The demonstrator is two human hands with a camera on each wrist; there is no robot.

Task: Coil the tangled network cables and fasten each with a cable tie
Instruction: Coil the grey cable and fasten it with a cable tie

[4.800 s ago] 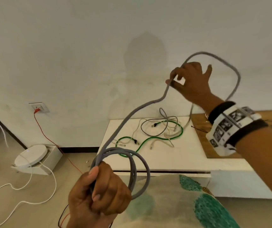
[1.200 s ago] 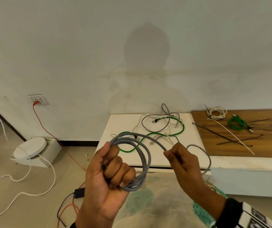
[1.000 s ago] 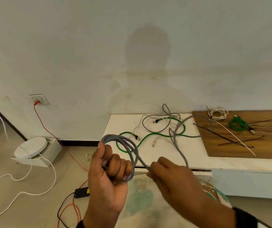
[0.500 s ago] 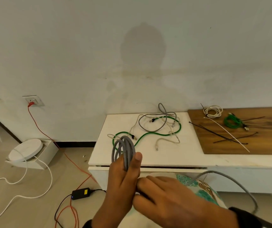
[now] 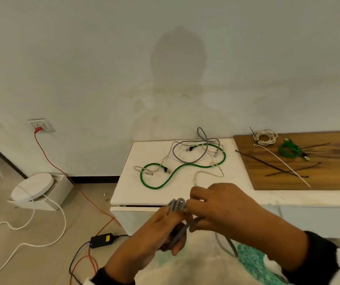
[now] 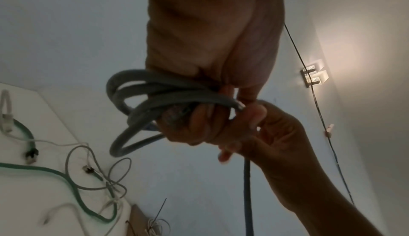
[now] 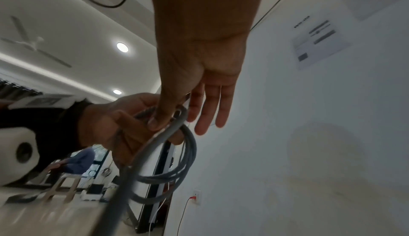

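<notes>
White table (image 5: 123, 190), far side: a loose tangle of green, grey and cream cables (image 5: 182, 161). Wooden board (image 5: 329, 182), right: black and white cable ties (image 5: 284, 163), well apart from both hands. Near centre, the left hand (image 5: 154, 233) has fingers curled round the grey coil (image 5: 177, 205), loops upright. The right hand (image 5: 220, 208), touching the coil, pinches the trailing grey cable (image 6: 247, 187), which hangs down and right. Judgement: winding unfinished; the right hand lies nearer the ties.
</notes>
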